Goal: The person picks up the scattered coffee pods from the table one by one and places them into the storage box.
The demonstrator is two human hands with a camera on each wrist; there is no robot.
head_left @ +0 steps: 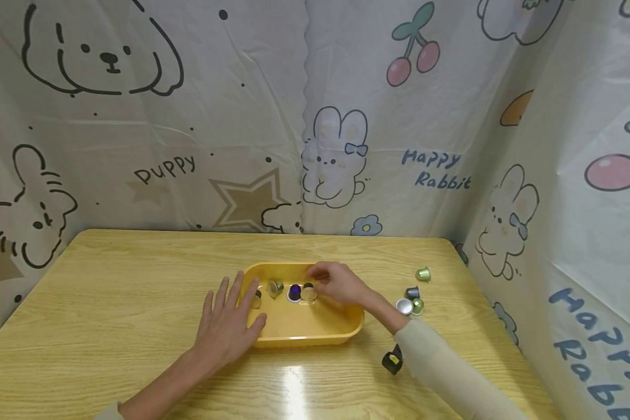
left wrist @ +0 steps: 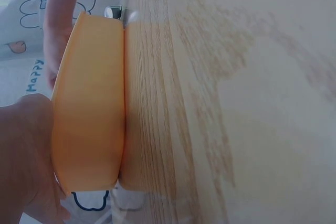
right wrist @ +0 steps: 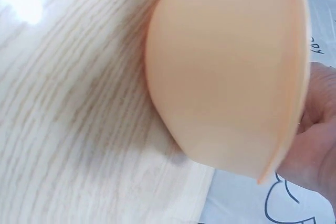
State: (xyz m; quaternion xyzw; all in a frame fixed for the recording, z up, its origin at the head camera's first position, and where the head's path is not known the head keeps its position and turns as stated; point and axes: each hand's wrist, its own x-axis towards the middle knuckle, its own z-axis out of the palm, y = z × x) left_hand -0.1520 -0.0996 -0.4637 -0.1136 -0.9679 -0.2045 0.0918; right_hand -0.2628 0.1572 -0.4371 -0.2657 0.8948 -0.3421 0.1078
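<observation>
A yellow tray (head_left: 304,340) stands on the wooden table. My left hand (head_left: 230,324) rests at its left end with fingers spread straight over the rim. Inside lie several coffee capsules: an olive one (head_left: 275,288), a purple one (head_left: 294,293), a dark one with a tan rim (head_left: 308,293), and another (head_left: 256,299) partly behind my left fingers. My right hand (head_left: 341,283) reaches over the right side, its bent fingers and thumb beside the dark capsule; whether they pinch it cannot be made out. In the right wrist view the tray wall (right wrist: 226,72) hides those fingertips.
Right of the tray lie more capsules: a green one (head_left: 423,274) farther back, then a dark one (head_left: 412,293), a silver-faced one (head_left: 404,306) and another green one (head_left: 417,306) close together. A small black object with a yellow mark (head_left: 392,361) is by the right forearm. Patterned cloth (head_left: 241,116) hangs behind.
</observation>
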